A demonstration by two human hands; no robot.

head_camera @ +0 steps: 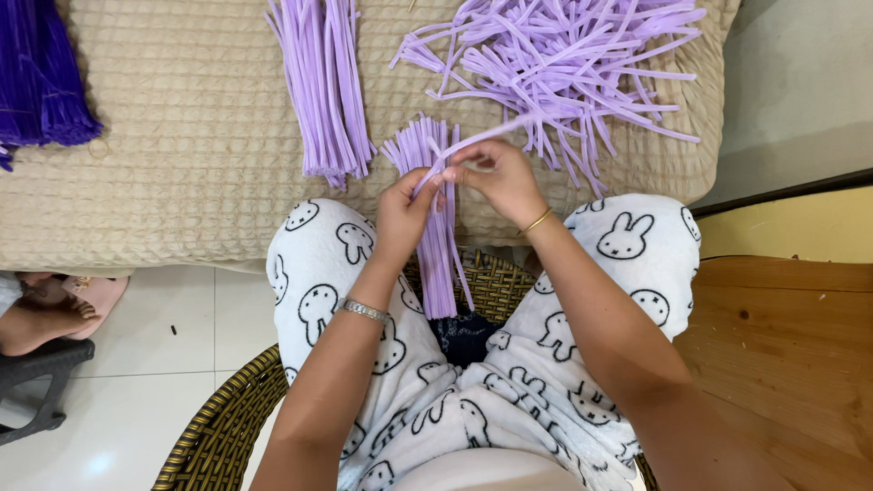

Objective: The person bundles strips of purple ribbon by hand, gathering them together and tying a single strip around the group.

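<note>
My left hand and my right hand meet at the front edge of a beige quilted surface. Both pinch one light purple fuzzy stem, which runs up and to the right from my fingers. Under my hands lies a bundle of the same stems, reaching from the quilt down between my knees. A straight stack of stems lies to the left of it. A loose, tangled pile of stems spreads at the upper right.
Dark purple stems sit at the quilt's far left corner. I sit in a woven wicker chair, in white trousers with a rabbit print. A wooden surface is at my right; another person's bare foot rests at the left.
</note>
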